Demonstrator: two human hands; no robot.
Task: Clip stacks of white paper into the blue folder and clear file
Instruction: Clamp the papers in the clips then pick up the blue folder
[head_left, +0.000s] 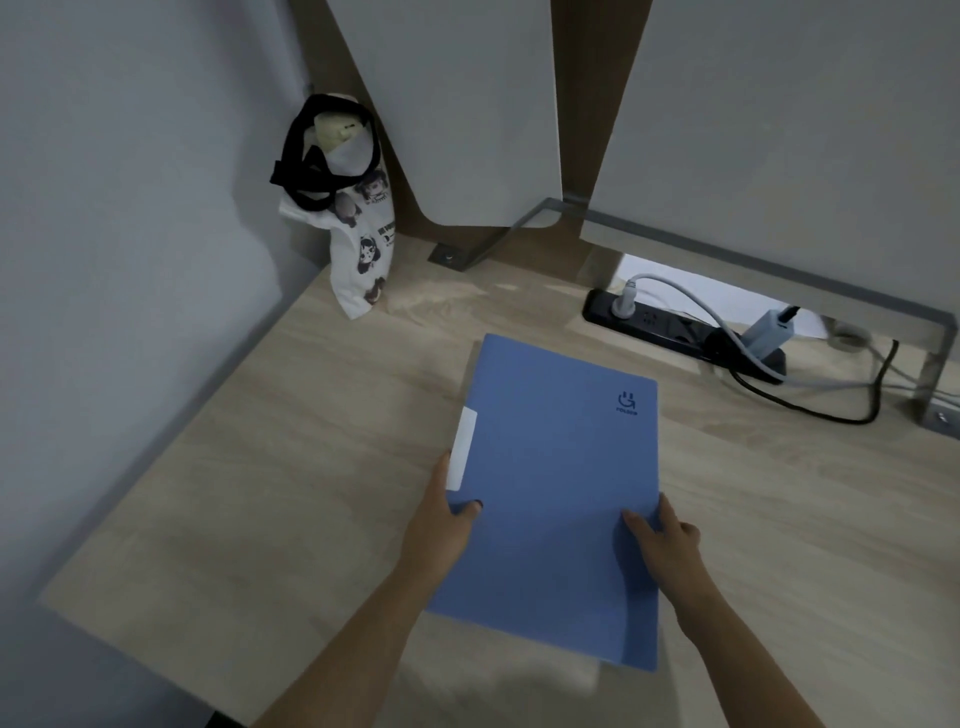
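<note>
A closed blue folder (558, 478) with a dark logo near its far right corner and a white spine label lies on the wooden desk. My left hand (441, 525) grips its left edge, thumb on the cover. My right hand (662, 540) holds its right edge, thumb on top. Something pale, possibly white paper (576, 675), shows blurred under the folder's near edge. No clear file is in view.
A printed white tote bag (358, 228) with black straps leans in the far left corner. A black power strip (675, 327) with plugs and cables lies at the far right. White panels and a metal frame (779, 260) stand behind the desk (311, 467).
</note>
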